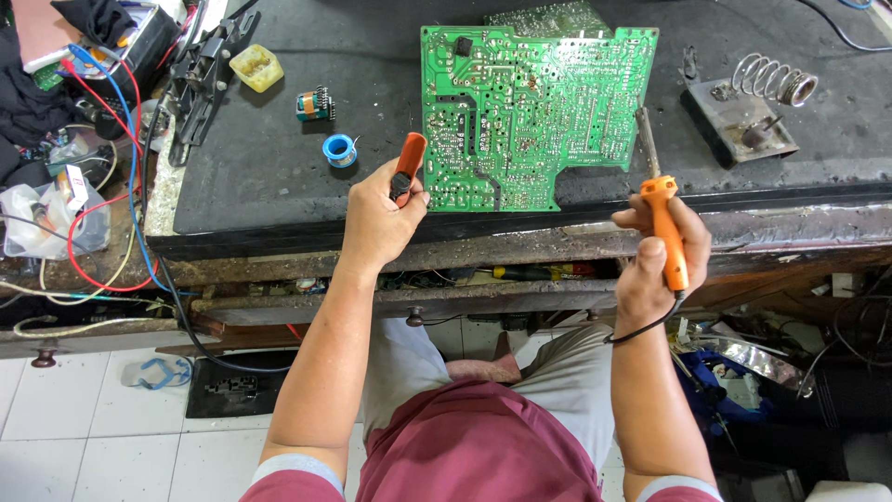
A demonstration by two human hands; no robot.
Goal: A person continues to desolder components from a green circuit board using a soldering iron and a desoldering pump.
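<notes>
Nearest the camera, low in the frame, are the person's knees and red shirt, with both forearms reaching up toward the dark surface [279,177]. The left hand [379,221] is closed around an orange-handled tool [407,167], likely a small pump or cutter; its tip cannot be made out. The right hand [662,256] is wrapped tight on the orange handle of a soldering iron [662,209], whose metal shaft points up and ends just beside the right edge of the green circuit board [525,112]. A black cord hangs from the handle over the wrist toward the lap.

The main risk, as I judge it, is the hot tip: it hovers close to the board's edge and could touch a trace or the surface if the wrist tilts. The dangling cord could snag on the knee and jerk the iron.

The board lies flat in the upper middle of the frame, between the two hands and just above them, touched by neither. Farther off, a solder spool [339,150] sits at its left and a coil stand [757,98] at upper right.
</notes>
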